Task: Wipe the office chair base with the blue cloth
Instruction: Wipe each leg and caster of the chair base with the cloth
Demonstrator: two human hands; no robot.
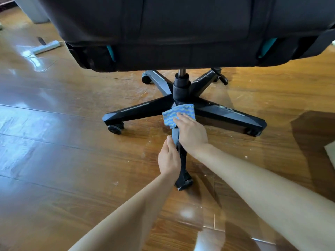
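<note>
The black five-legged chair base [143,110] stands on the wooden floor under the dark seat [181,29]. A blue wavy-patterned cloth [176,112] lies on the hub end of the near leg, just below the central column [181,87]. My right hand [192,133] presses flat on the cloth, fingers pointing toward the hub. My left hand [169,158] grips the near leg [182,160] from its left side, farther toward the caster [185,182].
Glossy wooden floor [72,142] with pale scuffs around the base. A white power strip [46,48] lies at the far left, beside a grey cabinet [34,11]. A pale flat object [330,153] shows at the right edge. Casters end each leg.
</note>
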